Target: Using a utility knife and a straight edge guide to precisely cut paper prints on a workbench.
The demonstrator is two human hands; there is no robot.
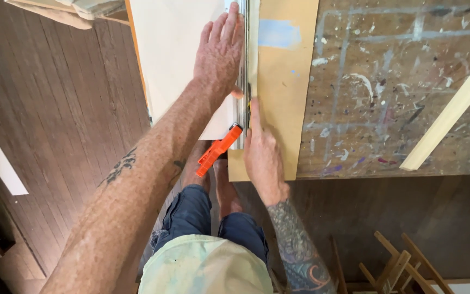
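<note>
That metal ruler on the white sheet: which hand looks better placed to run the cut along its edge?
Probably the right hand: it grips a blade tool against the metal ruler. The left hand lies flat, pinning the ruler on the white sheet.

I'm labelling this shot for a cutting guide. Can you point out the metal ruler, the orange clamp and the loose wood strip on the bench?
metal ruler (241,103): head view, on its middle stretch.
orange clamp (218,148): head view, on its handle.
wood strip (452,111): head view, on its middle.
</note>
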